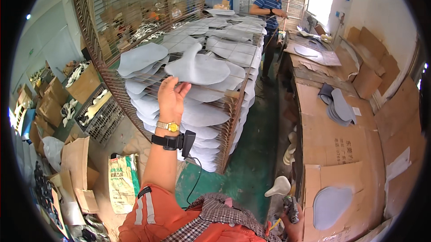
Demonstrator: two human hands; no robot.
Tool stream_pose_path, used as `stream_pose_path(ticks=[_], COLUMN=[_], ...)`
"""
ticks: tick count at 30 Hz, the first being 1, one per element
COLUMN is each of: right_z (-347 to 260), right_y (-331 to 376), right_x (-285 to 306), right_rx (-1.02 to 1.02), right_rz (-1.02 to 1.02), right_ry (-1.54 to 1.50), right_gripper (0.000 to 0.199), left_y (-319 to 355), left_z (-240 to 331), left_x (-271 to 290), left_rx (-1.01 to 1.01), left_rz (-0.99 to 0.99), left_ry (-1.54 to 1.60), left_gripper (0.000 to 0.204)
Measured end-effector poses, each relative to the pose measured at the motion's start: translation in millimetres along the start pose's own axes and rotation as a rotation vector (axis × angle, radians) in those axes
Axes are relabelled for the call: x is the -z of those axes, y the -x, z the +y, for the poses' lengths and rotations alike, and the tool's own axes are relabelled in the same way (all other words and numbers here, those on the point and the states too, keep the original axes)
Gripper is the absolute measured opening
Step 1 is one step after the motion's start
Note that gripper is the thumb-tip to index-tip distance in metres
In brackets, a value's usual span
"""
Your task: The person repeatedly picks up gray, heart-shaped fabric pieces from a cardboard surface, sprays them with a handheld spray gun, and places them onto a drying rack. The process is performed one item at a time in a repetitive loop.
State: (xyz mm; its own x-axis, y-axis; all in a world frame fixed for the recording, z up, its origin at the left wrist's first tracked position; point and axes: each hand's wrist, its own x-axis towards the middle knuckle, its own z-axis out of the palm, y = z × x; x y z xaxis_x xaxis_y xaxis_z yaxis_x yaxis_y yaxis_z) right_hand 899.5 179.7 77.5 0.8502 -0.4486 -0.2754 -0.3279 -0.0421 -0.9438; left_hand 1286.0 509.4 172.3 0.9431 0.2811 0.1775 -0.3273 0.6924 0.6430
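My left hand (172, 96) reaches to the near edge of a grey saddle-shaped piece (204, 69), fingers partly curled at its rim. That piece rests over other grey pieces on the top level of a rusty wire rack (230, 103). More such pieces bulge from the levels below. Low at the right, my right hand (294, 225) grips a metal tool that looks like a spray gun (291, 209); its lower part is hidden. Near this tool is a cream saddle-shaped piece (279, 186). A flat grey piece (332, 207) lies on the cardboard-covered bench (325, 148) beside my right hand.
Beyond the rack stands a person in a striped shirt (269, 4). Farther along the bench lie stacked grey pieces (339, 106). Cardboard boxes (81, 165), a dark crate (101, 118) and a printed sack (123, 181) crowd the left floor. A black cable (197, 179) hangs from my left wrist.
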Motion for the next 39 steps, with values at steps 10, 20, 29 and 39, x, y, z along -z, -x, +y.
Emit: stream_pose_path(ticks=[10, 20, 29, 39], right_z=[36, 62, 48, 23], right_y=[19, 139, 219, 211], right_x=[1, 87, 84, 41], right_rx=[0.163, 0.05, 0.023, -0.025], right_rz=[0.186, 0.668, 1.003, 1.079], right_ry=[0.071, -0.082, -0.329, -0.43], right_gripper=[0.037, 0.046, 0.046, 0.05], left_y=[68, 178, 282, 293], left_z=[-22, -164, -261, -319], left_x=[-44, -70, -114, -141], left_rx=[-0.112, 0.469, 0.865, 1.011], left_rz=[0.068, -0.392, -0.565, -0.698], left_ry=[0.006, -0.214, -0.24, -0.277], left_gripper=[0.025, 0.019, 0.025, 0.02])
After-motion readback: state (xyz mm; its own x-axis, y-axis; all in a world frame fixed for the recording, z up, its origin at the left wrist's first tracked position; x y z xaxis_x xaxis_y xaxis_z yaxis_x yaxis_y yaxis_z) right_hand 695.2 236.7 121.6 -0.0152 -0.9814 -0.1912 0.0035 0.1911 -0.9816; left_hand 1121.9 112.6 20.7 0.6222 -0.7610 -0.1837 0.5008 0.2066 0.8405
